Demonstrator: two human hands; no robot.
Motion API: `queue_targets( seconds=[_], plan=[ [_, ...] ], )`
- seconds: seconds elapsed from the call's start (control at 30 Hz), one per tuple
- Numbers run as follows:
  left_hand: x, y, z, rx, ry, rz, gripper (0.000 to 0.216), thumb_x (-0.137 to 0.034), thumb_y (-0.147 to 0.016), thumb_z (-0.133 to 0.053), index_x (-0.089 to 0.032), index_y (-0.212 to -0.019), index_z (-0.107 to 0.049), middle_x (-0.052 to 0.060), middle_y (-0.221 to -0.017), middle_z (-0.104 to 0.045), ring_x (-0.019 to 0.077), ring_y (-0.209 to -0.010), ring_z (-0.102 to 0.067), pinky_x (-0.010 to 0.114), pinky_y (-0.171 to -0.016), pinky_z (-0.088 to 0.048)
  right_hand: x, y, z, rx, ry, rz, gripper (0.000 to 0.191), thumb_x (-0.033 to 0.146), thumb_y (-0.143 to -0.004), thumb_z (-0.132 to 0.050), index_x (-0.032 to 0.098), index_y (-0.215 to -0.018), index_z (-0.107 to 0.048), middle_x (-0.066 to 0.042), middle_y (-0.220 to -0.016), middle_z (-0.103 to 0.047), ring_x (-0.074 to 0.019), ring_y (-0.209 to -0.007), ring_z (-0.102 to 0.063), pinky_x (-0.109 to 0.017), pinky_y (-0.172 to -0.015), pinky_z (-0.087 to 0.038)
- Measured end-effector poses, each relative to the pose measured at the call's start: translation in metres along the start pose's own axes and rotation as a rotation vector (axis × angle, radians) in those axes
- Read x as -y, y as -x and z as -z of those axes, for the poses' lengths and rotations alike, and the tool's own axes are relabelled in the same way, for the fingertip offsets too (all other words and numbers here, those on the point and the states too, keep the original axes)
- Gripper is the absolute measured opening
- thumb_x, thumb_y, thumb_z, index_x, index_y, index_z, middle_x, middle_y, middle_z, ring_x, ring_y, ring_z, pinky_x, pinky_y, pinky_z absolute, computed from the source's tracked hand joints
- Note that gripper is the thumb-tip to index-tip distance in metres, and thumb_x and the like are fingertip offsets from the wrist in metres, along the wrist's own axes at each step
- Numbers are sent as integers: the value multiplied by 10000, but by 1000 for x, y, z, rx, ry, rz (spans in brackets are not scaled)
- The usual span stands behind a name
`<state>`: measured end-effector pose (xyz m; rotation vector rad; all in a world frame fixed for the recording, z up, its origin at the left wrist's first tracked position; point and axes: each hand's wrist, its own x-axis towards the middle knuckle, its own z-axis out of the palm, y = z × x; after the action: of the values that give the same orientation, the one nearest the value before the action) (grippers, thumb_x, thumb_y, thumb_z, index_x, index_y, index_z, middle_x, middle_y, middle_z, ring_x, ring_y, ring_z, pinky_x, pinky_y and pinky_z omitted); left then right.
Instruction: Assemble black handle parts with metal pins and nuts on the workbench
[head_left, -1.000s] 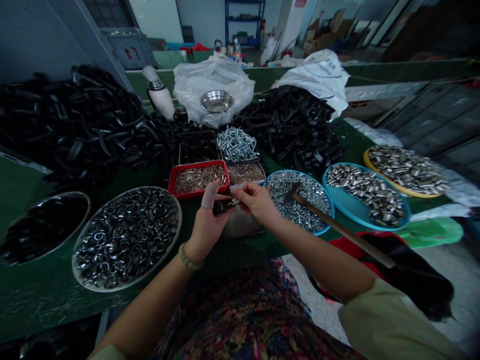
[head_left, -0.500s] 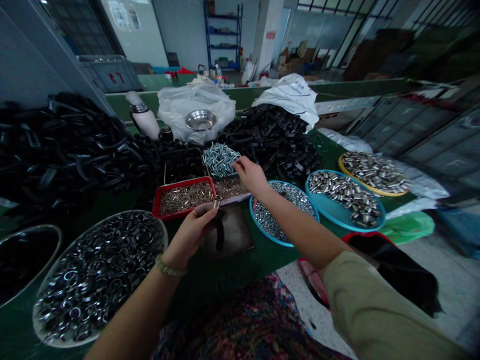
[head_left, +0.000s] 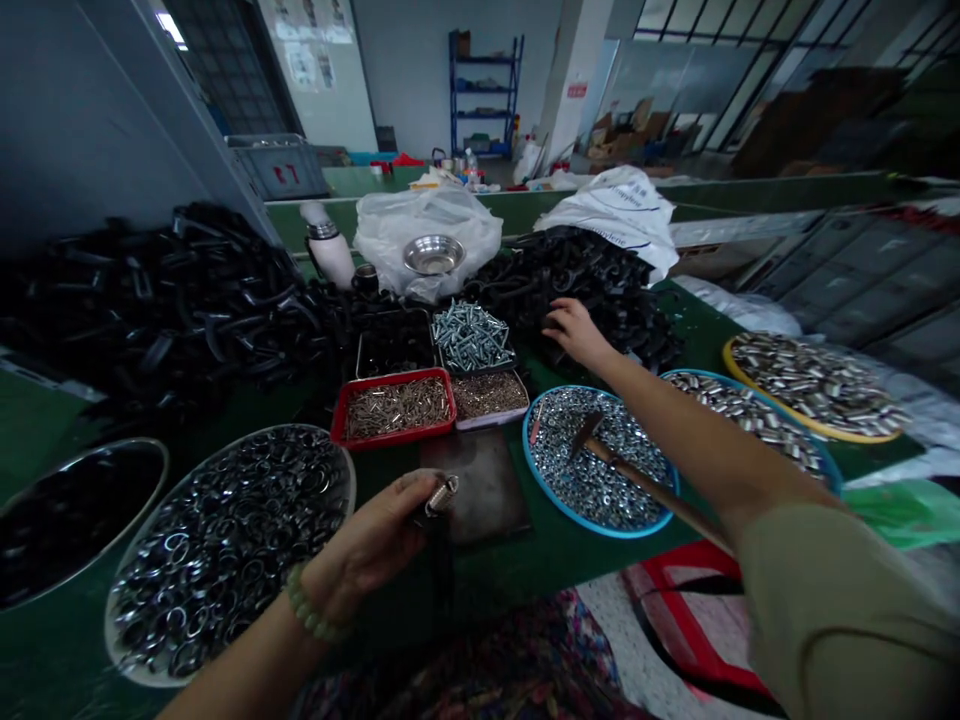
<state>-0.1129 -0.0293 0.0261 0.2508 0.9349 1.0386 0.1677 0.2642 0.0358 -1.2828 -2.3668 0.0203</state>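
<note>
My left hand (head_left: 382,530) is closed around a dark part, most of it hidden in shadow and behind the fingers. A shiny coiled metal piece (head_left: 442,493), like a spring, sticks out at the fingertips. Below and behind it lies a dark flat plate (head_left: 491,490). Reaching forward, my right hand (head_left: 574,328) is at the near edge of a heap of black curved parts (head_left: 622,300), fingers loosely bent and apart, with nothing visible in them. Left of that hand is a tray of silvery screws (head_left: 472,335).
A red tray of small pins (head_left: 394,408) adjoins a box of tiny parts (head_left: 490,393). A hammer (head_left: 622,465) lies across a blue basin of nuts (head_left: 547,485). Left stands a tray of dark rings (head_left: 225,550); right, a yellow-rimmed tray of metal sleeves (head_left: 817,385).
My right hand has moved from the screw tray rightward to the black heap, its fingers loosening. My left hand has lowered toward me, still holding its part. The view has shifted, uncovering the hammer.
</note>
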Motion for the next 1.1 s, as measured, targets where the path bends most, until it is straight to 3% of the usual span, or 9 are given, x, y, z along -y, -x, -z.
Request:
queue_targets(
  seconds=[0.07,0.13,0.3,0.47,0.63,0.73,0.83,0.97,1.1],
  plan=[
    [4,-3,-4,-59,86,-31,136,-200,-708,-785,-135,-745,-671,4,-677,-602,75,-575,-583,192,-620,-562,16,19,12,-249,-241,-107,299,307,-903,-488,152,-1133,-600,-159,-1239,-543,-263,-1161,-487,-429,-993,-392],
    [5,-12,-8,-112,189,-70,83,-141,-763,-723,-124,-787,-645,-15,-692,-583,35,-529,-548,159,-583,-545,47,48,23,-324,-485,-162,333,406,-923,-454,182,-1131,-587,-117,-1113,-611,-244,-1049,-552,-422,-940,-434],
    [7,-44,-19,-185,314,-333,79,-135,-816,-663,-136,-857,-596,-52,-673,-538,-9,-463,-469,76,-460,-413,156,129,26,87,-910,-250,239,454,-851,-592,215,-853,-612,-17,-689,-638,-180,-654,-600,-337,-665,-517],
    [6,-56,-26,-261,236,-508,150,-249,-821,-667,-183,-901,-558,-73,-616,-512,32,-498,-493,121,-493,-410,222,167,-5,59,-699,107,264,241,-781,-686,244,-1040,-638,-97,-1129,-618,-234,-983,-625,-397,-853,-530],
    [9,-42,-27,-206,188,-567,237,-287,-797,-684,-187,-980,-571,-45,-658,-569,79,-595,-554,191,-617,-474,226,159,-16,115,-493,346,396,105,-776,-621,276,-1132,-646,-95,-1216,-614,-256,-1069,-614,-396,-887,-528],
    [12,-25,-23,-134,96,-582,261,-324,-807,-671,-189,-1020,-603,-10,-780,-624,95,-683,-586,208,-666,-483,216,144,0,80,-631,286,336,69,-770,-596,245,-1049,-658,-72,-1112,-666,-231,-1034,-629,-392,-896,-512],
    [10,-10,-17,17,-274,-519,297,-315,-757,-723,-190,-1019,-658,35,-923,-671,145,-818,-619,251,-763,-489,211,127,25,157,-763,148,262,77,-783,-594,231,-988,-650,-28,-938,-698,-190,-884,-655,-346,-804,-515],
    [-3,-1,-14,141,-791,-550,200,-238,-705,-760,-169,-889,-723,61,-916,-691,206,-913,-610,281,-837,-460,216,108,51,330,-758,250,190,86,-755,-643,222,-888,-653,-4,-864,-684,-168,-830,-630,-308,-763,-476],
    [-17,5,-22,105,-796,-640,214,-252,-724,-742,-182,-925,-715,54,-909,-692,202,-870,-612,285,-816,-462,215,110,51,107,-857,90,211,290,-727,-746,223,-875,-611,-26,-918,-642,-194,-891,-592,-340,-811,-463]
  ],
)
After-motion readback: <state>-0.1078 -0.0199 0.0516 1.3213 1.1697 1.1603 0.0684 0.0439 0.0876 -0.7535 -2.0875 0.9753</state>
